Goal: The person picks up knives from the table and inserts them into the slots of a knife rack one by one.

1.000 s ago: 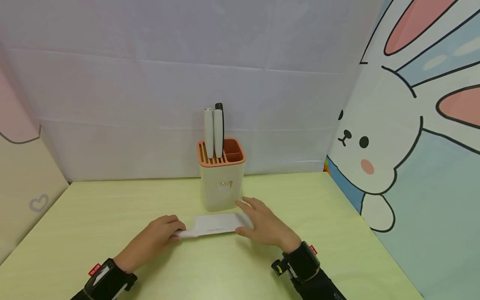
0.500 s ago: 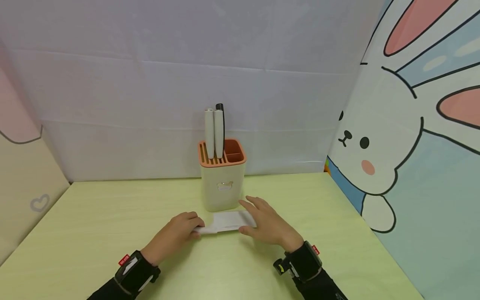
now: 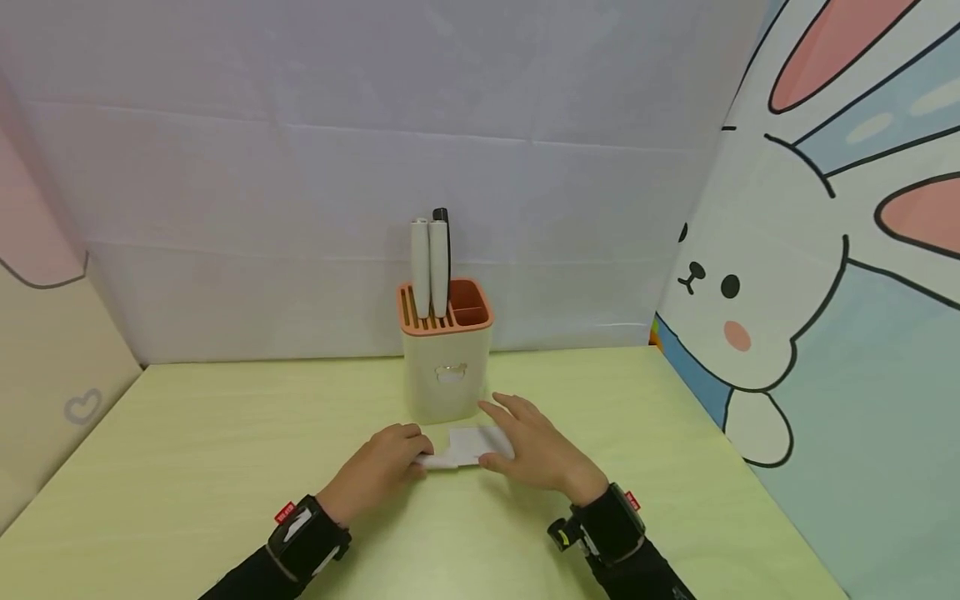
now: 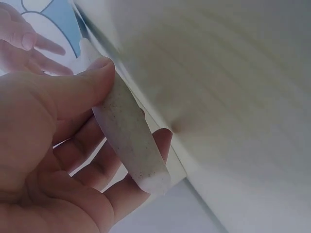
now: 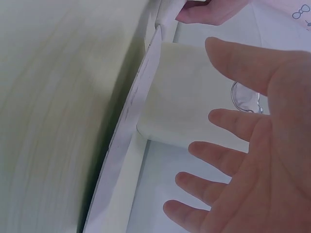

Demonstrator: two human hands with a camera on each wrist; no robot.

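Note:
A white cleaver (image 3: 467,445) is low over the table in front of the knife block, its blade pointing right. My left hand (image 3: 381,468) grips its handle (image 4: 132,128), thumb on one side and curled fingers on the other. Beyond the blade's far end, my right hand (image 3: 536,447) is spread, fingers extended and holding nothing. In the right wrist view a gap shows between those fingers and the blade (image 5: 127,119). From the head view, the right hand hides the end of the blade.
A cream knife block (image 3: 447,379) with an orange slotted top stands just behind the hands. Two white-handled knives (image 3: 420,267) and a black-handled item (image 3: 441,214) stick up from it. The pale yellow table (image 3: 247,425) ends at a white cloth backdrop (image 3: 247,292).
My left hand has slid the cleaver rightward, so its blade has moved further behind my right hand. The right hand has shifted only slightly and remains spread.

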